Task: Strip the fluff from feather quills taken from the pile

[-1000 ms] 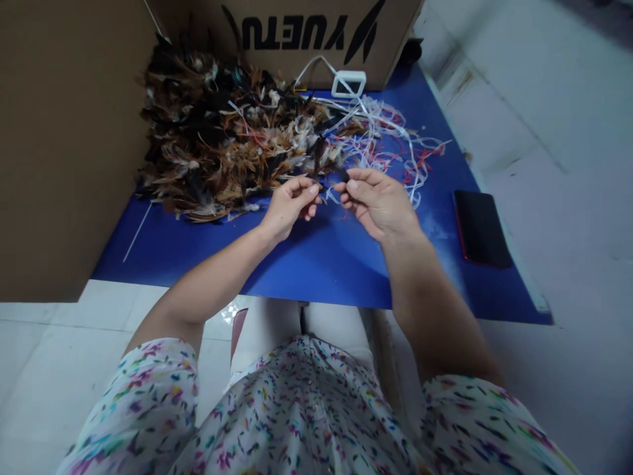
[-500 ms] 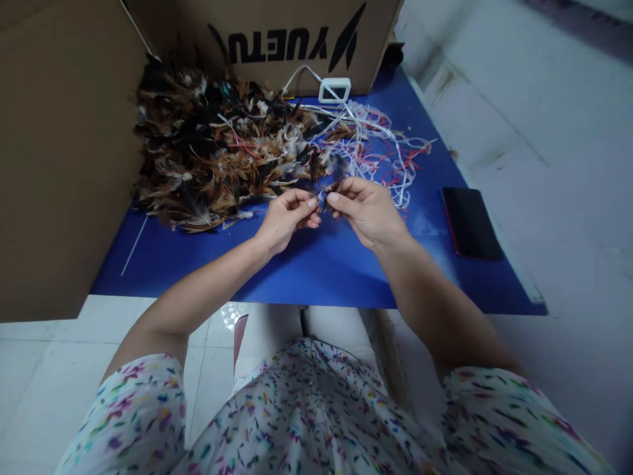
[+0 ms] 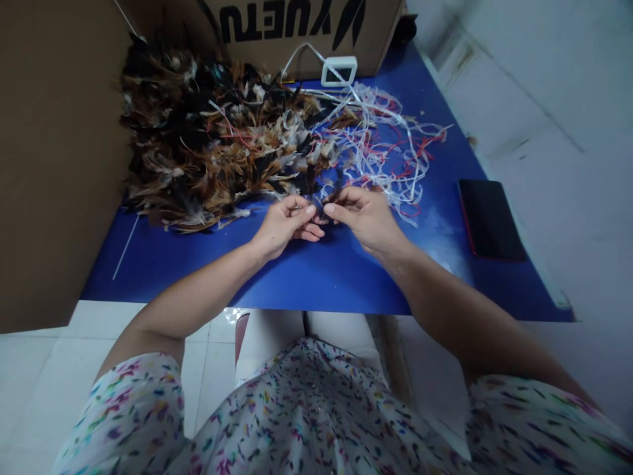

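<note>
My left hand [image 3: 287, 225] and my right hand [image 3: 368, 216] meet over the blue table, thumbs and forefingers pinched close together. Between them is a small dark feather [image 3: 336, 188], its tip rising above my right fingers. A thin pale strip [image 3: 320, 198] shows at the left fingertips, partly hidden, so its exact form is unclear. Behind my left hand spreads a large heap of brown and black feathers [image 3: 217, 158]. Beyond my right hand lies a tangle of white and red strips [image 3: 390, 145].
A cardboard box [image 3: 297, 53] with upside-down lettering stands at the back; a cardboard panel [image 3: 54, 165] borders the left. A small white-framed device [image 3: 339, 70] rests near the box. A dark phone [image 3: 491, 220] lies at right on the blue table [image 3: 316, 284]. A thin white stick [image 3: 126, 247] is front left.
The camera view has shifted slightly, moving the table items outward. Both hands stay pinched together at nearly the same place, with the fingertips a little nearer to me.
</note>
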